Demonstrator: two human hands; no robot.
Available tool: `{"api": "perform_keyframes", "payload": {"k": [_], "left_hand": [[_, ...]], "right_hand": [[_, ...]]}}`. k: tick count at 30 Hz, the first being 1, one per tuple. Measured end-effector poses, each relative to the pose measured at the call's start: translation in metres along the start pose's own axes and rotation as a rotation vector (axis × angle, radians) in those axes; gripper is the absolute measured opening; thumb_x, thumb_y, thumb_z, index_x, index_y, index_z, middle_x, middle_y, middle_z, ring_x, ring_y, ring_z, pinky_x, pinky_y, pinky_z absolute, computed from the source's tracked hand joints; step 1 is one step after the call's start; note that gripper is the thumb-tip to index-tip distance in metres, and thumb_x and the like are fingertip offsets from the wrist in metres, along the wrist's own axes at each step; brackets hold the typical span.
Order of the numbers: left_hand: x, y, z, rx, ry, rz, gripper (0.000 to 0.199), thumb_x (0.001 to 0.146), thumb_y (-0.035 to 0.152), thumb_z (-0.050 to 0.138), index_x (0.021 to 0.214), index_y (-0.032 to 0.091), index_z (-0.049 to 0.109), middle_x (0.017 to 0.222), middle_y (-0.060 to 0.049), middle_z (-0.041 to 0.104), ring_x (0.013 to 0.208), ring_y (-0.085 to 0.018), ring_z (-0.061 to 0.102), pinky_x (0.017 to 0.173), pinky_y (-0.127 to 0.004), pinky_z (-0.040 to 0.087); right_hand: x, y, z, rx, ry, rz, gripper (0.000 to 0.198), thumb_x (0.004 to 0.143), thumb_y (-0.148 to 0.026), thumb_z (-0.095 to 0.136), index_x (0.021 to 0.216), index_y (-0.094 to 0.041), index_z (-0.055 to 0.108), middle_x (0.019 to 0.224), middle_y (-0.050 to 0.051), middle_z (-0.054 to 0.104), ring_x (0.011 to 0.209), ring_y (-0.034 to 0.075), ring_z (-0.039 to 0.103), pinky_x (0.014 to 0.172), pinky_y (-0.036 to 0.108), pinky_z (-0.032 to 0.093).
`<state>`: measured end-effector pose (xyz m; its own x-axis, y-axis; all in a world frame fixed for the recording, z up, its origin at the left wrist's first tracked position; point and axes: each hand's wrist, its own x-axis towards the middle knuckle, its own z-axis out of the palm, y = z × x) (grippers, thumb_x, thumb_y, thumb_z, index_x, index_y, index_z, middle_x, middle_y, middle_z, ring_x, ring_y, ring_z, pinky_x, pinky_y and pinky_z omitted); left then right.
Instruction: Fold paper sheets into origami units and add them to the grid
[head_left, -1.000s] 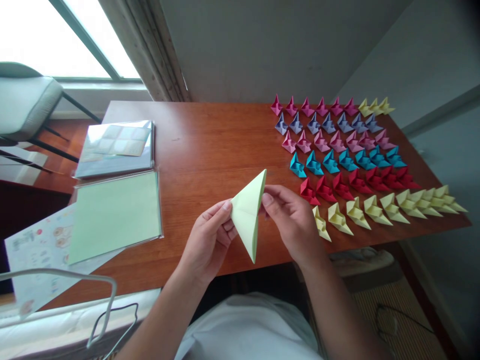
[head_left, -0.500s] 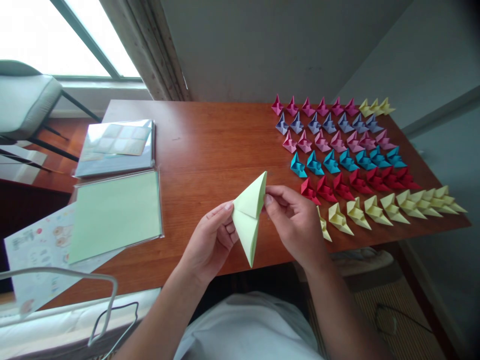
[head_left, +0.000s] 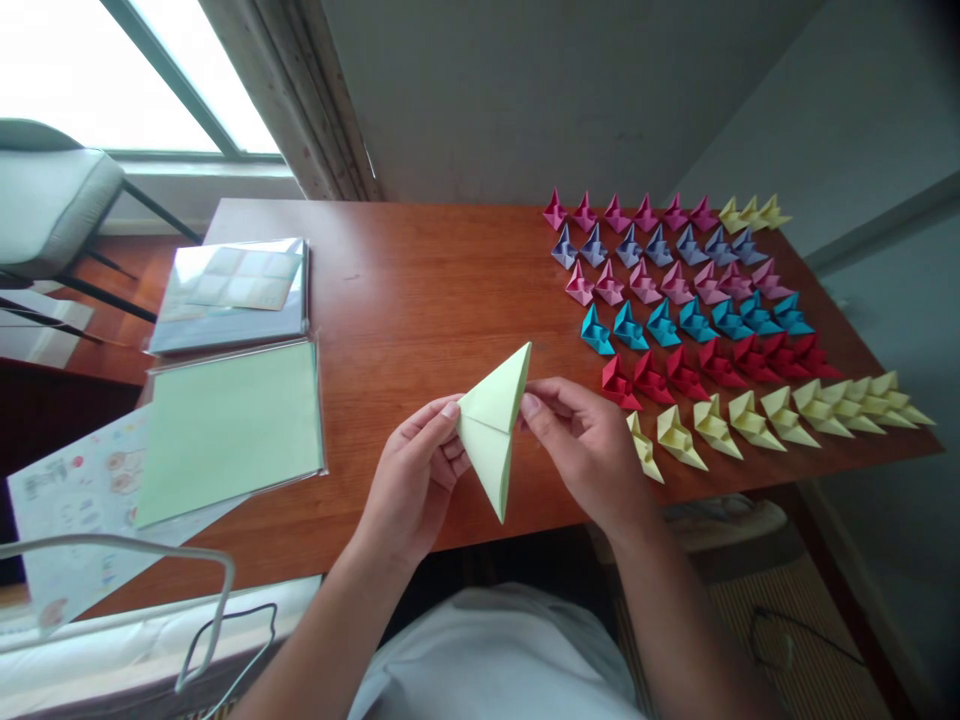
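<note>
Grip: the left hand (head_left: 409, 480) pinches the left corner of a pale-green, triangular piece of folded paper (head_left: 487, 432) between thumb and fingers; the right hand (head_left: 589, 445) grips its long opposite edge. The piece is held up over the near side of a reddish-brown wooden table (head_left: 420, 300). Right: rows of small, multicoloured folded-paper figures (head_left: 694, 320). Left: flat light-green paper sheets (head_left: 232, 430).

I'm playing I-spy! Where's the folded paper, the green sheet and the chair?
Folded paper (head_left: 489, 408): head view, its creased face.
Green sheet (head_left: 234, 432): head view, its middle.
Chair (head_left: 61, 205): head view, its seat.
</note>
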<state>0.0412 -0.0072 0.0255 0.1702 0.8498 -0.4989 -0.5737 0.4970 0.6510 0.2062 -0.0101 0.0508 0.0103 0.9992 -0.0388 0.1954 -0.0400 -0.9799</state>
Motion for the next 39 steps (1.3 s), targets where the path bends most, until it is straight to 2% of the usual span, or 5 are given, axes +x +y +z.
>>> {"api": "perform_keyframes", "payload": {"k": [12,17,25,34,39], "left_hand": [[-0.002,-0.004,-0.001,0.086,0.017,0.094,0.022,0.080,0.035,0.079,0.093,0.018,0.075,0.095,-0.006,0.077,0.088,-0.019,0.072,0.076,-0.025,0.056],[-0.002,-0.004,-0.002,0.131,-0.009,0.105,0.021,0.085,0.034,0.074,0.099,0.018,0.075,0.096,-0.006,0.075,0.087,-0.016,0.069,0.075,-0.023,0.055],[-0.011,0.000,0.008,0.422,0.088,0.349,0.029,0.076,0.026,0.082,0.104,0.021,0.078,0.111,-0.008,0.073,0.090,-0.020,0.068,0.074,-0.024,0.054],[-0.015,0.003,0.013,0.394,-0.061,0.231,0.044,0.076,0.027,0.082,0.118,0.020,0.070,0.115,-0.009,0.073,0.102,-0.024,0.070,0.087,-0.029,0.057],[-0.014,0.001,0.010,0.483,-0.150,0.253,0.062,0.068,0.014,0.087,0.126,0.022,0.066,0.131,-0.010,0.066,0.116,-0.028,0.065,0.100,-0.035,0.054]], "right_hand": [[0.003,0.000,-0.001,-0.058,0.038,0.020,0.010,0.087,-0.025,0.063,0.083,-0.019,0.070,0.081,0.003,0.074,0.073,0.018,0.067,0.068,0.027,0.053],[0.001,-0.002,-0.001,-0.064,0.030,-0.037,0.008,0.087,-0.024,0.064,0.082,-0.019,0.069,0.078,0.003,0.072,0.073,0.017,0.065,0.068,0.026,0.052],[0.000,-0.004,0.001,-0.149,0.086,-0.050,0.014,0.088,-0.029,0.065,0.078,-0.019,0.068,0.072,0.001,0.069,0.064,0.014,0.062,0.059,0.024,0.048],[0.002,-0.005,0.002,-0.078,0.062,-0.055,0.019,0.092,-0.037,0.064,0.084,-0.020,0.070,0.081,0.002,0.072,0.074,0.016,0.065,0.066,0.026,0.050],[0.002,-0.004,0.002,-0.041,0.024,-0.019,0.021,0.089,-0.040,0.068,0.084,-0.020,0.070,0.079,0.002,0.071,0.069,0.015,0.063,0.062,0.025,0.050]]}}
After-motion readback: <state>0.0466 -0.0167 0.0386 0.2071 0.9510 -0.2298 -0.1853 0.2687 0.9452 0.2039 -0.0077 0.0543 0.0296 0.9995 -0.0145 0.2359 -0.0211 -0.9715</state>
